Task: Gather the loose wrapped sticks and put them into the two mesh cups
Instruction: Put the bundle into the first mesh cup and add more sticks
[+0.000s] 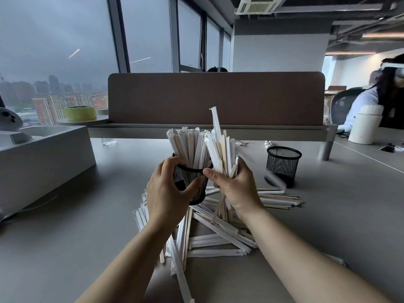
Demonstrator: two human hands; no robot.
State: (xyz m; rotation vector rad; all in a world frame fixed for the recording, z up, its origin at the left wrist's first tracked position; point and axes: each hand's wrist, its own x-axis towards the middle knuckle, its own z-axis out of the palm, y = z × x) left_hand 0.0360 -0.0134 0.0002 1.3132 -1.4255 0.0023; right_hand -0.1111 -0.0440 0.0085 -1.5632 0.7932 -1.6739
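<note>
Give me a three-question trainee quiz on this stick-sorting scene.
1. True or false: the left hand grips a mesh cup that has wrapped sticks in it.
2. The right hand holds: A) a bundle of sticks; B) a tape roll; C) nothing.
3. Fill in: the other mesh cup stands on the ___, with nothing poking out of it.
Key: 1 true; 2 A; 3 table.

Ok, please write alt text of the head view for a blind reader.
The left hand grips a mesh cup full of wrapped sticks; the right hand holds a bundle of sticks beside it. Loose sticks lie on the table, near a second mesh cup.
</note>
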